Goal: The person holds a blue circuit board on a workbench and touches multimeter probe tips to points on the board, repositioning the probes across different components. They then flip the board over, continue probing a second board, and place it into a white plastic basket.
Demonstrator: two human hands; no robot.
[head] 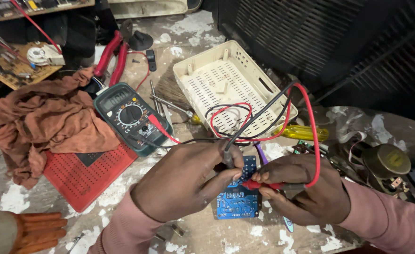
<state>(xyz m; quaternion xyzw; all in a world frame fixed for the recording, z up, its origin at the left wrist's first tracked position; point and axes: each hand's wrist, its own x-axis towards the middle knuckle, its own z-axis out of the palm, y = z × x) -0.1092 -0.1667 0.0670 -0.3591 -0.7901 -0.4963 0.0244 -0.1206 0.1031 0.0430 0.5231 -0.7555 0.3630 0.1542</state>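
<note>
A small blue circuit board (238,202) lies on the workbench between my hands. My left hand (184,183) grips a black test probe (227,157) and presses its tip onto the board's top edge. My right hand (306,188) pinches a red test probe (264,185) whose tip touches the board's middle. Red and black leads (311,122) loop back over a cream plastic cover (226,87) to a dark green multimeter (131,116) at centre left.
A brown rag (43,120) lies left on a red perforated panel (87,176). Red-handled pliers (113,56) and a brown circuit board (21,66) sit at the back left. A yellow-handled screwdriver (306,133) and a round metal part (386,162) lie right.
</note>
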